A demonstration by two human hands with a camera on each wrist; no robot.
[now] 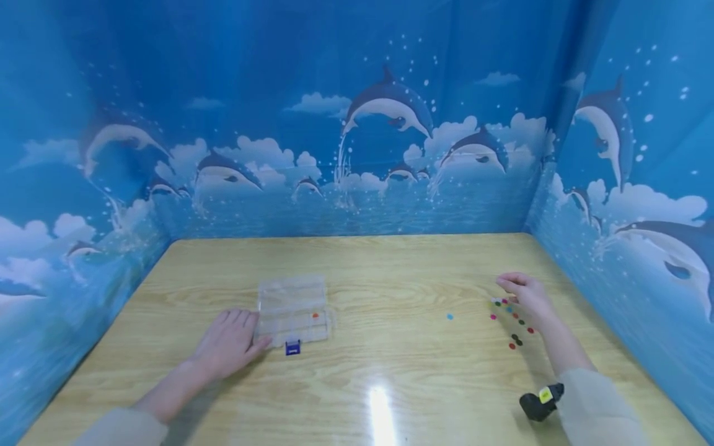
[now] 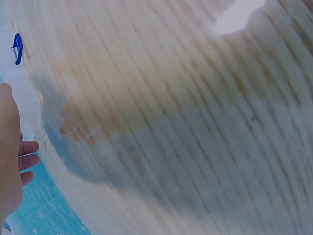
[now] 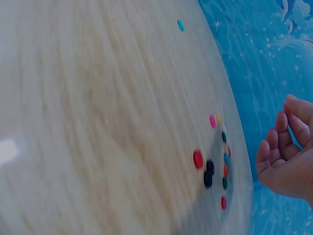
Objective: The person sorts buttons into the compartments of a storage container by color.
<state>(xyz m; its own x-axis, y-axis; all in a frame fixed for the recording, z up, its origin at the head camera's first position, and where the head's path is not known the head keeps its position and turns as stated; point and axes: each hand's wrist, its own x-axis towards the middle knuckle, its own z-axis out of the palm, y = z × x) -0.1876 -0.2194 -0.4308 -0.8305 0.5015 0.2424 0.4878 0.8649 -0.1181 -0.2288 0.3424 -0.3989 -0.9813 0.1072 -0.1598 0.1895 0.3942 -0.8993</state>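
Note:
A clear plastic compartment box [image 1: 292,319] lies opened out on the table, its blue latch [image 1: 292,348] at the front. One small orange disc [image 1: 315,315] sits in a compartment. My left hand [image 1: 230,344] rests against the box's left side, fingers extended and thumb along the front left corner. Farther right, my right hand [image 1: 527,294] is raised over a scatter of small coloured discs, including a red disc [image 3: 198,159] and a pink disc [image 3: 212,121]. Its thumb and forefinger come together at the tips; I cannot tell whether a disc is between them.
A light blue disc [image 1: 450,316] lies apart, left of the scatter. The wood-grain table [image 1: 390,266] is bordered by a blue dolphin-print curtain [image 1: 268,204] at the back and sides. A black device with a yellow label [image 1: 542,401] sits at the right sleeve.

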